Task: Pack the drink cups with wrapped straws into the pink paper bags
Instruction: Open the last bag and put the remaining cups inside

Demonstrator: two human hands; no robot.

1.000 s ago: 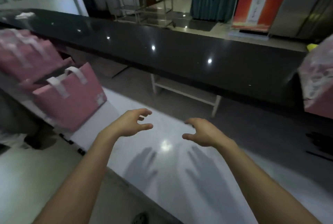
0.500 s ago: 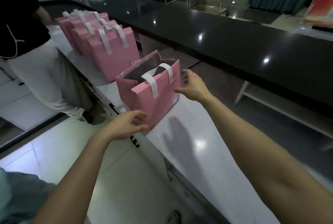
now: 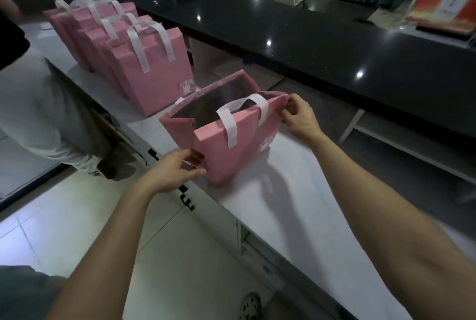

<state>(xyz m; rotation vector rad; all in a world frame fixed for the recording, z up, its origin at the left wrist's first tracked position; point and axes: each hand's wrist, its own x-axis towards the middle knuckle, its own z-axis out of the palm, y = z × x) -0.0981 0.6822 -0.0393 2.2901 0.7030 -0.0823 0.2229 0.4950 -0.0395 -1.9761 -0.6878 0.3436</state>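
An open pink paper bag [image 3: 231, 155] with white strap handles stands on the white counter [image 3: 283, 216]. Its mouth gapes and the inside looks dark; I cannot see what it contains. My left hand [image 3: 177, 170] grips the bag's near left corner low down. My right hand [image 3: 298, 116] pinches the top rim at the bag's right end. Behind it to the left stands a row of several closed pink bags [image 3: 154, 72] with white handles. No cups or straws are visible.
A person in a dark top and light trousers [image 3: 33, 103] stands at the left beside the counter. A long black glossy countertop [image 3: 309, 36] runs behind. A white shelf frame [image 3: 401, 136] sits below it. Tiled floor [image 3: 64, 229] lies at my left.
The view swung left from bare counter to the bags. Both hands reached the open bag; the left now grips its corner and the right pinches its rim.
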